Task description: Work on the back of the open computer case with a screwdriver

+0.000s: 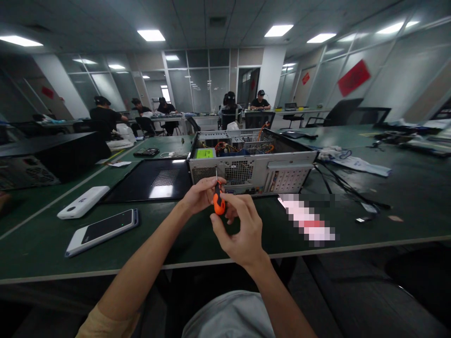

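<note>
1 grey garment foremost, I have the right hand pinching 1 orange-black screwdriver, the left hand touching it, grip unclear to me, before 1 open computer case.

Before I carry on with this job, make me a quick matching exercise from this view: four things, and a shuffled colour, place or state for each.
Things:
1. computer case
2. screwdriver
3. panel
4. square label

Descriptions:
A. bright green, seen inside the case
B. orange and black handle
C. open on top, coloured wires showing
D. black, lying flat to the left of the case in the picture

Right pairs: 1-C, 2-B, 3-D, 4-A
</note>
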The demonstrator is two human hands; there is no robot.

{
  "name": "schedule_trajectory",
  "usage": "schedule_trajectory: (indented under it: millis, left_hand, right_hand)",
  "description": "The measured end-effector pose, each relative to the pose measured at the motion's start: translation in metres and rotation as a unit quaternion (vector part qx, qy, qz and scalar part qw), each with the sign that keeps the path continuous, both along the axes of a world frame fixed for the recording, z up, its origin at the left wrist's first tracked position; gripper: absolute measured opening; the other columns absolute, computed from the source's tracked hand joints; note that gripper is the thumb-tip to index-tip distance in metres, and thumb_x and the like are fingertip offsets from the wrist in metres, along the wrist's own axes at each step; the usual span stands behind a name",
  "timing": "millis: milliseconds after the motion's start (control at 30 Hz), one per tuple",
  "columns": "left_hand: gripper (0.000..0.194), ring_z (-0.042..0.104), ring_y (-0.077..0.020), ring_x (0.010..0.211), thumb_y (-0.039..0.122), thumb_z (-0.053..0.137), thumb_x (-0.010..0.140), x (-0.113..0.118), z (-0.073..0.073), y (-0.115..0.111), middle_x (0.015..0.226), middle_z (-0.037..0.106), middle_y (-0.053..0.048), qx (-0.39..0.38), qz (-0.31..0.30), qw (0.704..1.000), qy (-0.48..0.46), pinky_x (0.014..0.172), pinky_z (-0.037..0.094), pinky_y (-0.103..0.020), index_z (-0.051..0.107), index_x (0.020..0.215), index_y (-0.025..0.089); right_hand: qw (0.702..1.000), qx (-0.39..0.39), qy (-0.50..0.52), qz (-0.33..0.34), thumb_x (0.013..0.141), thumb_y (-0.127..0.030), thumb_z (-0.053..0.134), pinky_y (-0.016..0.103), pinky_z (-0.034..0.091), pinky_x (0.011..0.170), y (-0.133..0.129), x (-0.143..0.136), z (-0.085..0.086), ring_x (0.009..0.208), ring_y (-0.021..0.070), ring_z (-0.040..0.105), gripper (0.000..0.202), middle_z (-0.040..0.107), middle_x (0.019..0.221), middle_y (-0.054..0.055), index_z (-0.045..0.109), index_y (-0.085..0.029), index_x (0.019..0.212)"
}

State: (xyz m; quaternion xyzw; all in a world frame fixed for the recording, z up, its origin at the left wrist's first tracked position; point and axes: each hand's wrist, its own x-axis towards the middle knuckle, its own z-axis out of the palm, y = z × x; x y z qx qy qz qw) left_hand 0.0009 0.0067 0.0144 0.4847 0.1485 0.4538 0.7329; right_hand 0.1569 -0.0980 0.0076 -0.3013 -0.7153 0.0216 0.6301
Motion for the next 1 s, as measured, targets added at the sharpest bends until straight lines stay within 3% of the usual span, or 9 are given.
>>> schedule_trajectory:
  millis: [133, 367, 567, 667, 800, 1000]
  left_hand:
    - [0.025, 0.066, -0.0118, 0.059, 0.033, 0.081, 0.079, 0.0018, -0.0009, 0.0008, 0.07, 0.07, -0.002, 0.009, 0.011, 1.0, -0.001, 0.053, 0.051, -0.018, 0.073, 0.092, 0.013]
    - [0.034, 0.066, -0.0144, 0.065, 0.041, 0.075, 0.081, -0.0009, -0.0016, 0.0001, 0.074, 0.071, -0.005, -0.003, -0.017, 1.0, -0.012, 0.057, 0.053, -0.021, 0.073, 0.099, 0.012]
    - [0.036, 0.069, -0.0174, 0.071, 0.027, 0.072, 0.072, -0.0022, 0.0048, -0.004, 0.078, 0.073, -0.007, -0.025, -0.038, 0.999, 0.002, 0.065, 0.057, -0.026, 0.071, 0.103, 0.009]
    - [0.03, 0.068, -0.0158, 0.064, 0.025, 0.072, 0.075, -0.0025, 0.0048, -0.0035, 0.075, 0.071, -0.005, -0.012, -0.024, 1.0, 0.012, 0.06, 0.055, -0.025, 0.071, 0.101, 0.01]
    - [0.026, 0.066, -0.0147, 0.06, 0.032, 0.075, 0.079, -0.0021, 0.0017, -0.001, 0.07, 0.07, -0.004, 0.015, -0.001, 1.0, 0.016, 0.057, 0.053, -0.024, 0.073, 0.095, 0.012]
    - [0.026, 0.066, -0.0153, 0.062, 0.035, 0.075, 0.082, -0.0004, 0.0002, -0.0015, 0.071, 0.07, -0.004, 0.01, -0.009, 1.0, 0.009, 0.056, 0.052, -0.024, 0.073, 0.096, 0.012]
  right_hand:
    - [0.998, 0.061, -0.003, -0.015, 0.091, -0.014, 0.066, 0.024, 0.056, 0.06, 0.0015, -0.0004, -0.0072, 0.07, 0.0106, 0.059, 0.03, 0.061, 0.1, 0.004, 0.066, -0.025, 0.119]
    - [0.998, 0.064, 0.018, -0.012, 0.092, -0.019, 0.073, 0.023, 0.053, 0.059, 0.0033, -0.0057, -0.0049, 0.063, 0.0098, 0.057, 0.017, 0.065, 0.085, 0.001, 0.067, -0.022, 0.107]
    - [0.999, 0.017, 0.041, -0.031, 0.089, -0.03, 0.076, 0.023, 0.049, 0.056, 0.0036, -0.0092, -0.0019, 0.062, 0.0106, 0.053, 0.019, 0.057, 0.074, -0.003, 0.059, -0.022, 0.089]
    - [0.999, -0.005, 0.042, -0.024, 0.091, -0.031, 0.073, 0.023, 0.05, 0.056, 0.0028, -0.0095, -0.0007, 0.06, 0.0101, 0.053, 0.017, 0.06, 0.079, -0.003, 0.061, -0.023, 0.1]
    - [1.0, 0.01, -0.004, 0.017, 0.093, -0.024, 0.067, 0.025, 0.054, 0.06, 0.0009, -0.0071, 0.0005, 0.066, 0.0117, 0.057, 0.034, 0.065, 0.092, 0.001, 0.06, -0.024, 0.126]
    - [0.999, 0.029, 0.012, -0.01, 0.093, -0.022, 0.067, 0.025, 0.052, 0.058, 0.0014, -0.0064, -0.0012, 0.06, 0.0106, 0.054, 0.018, 0.063, 0.082, 0.0, 0.067, -0.022, 0.111]
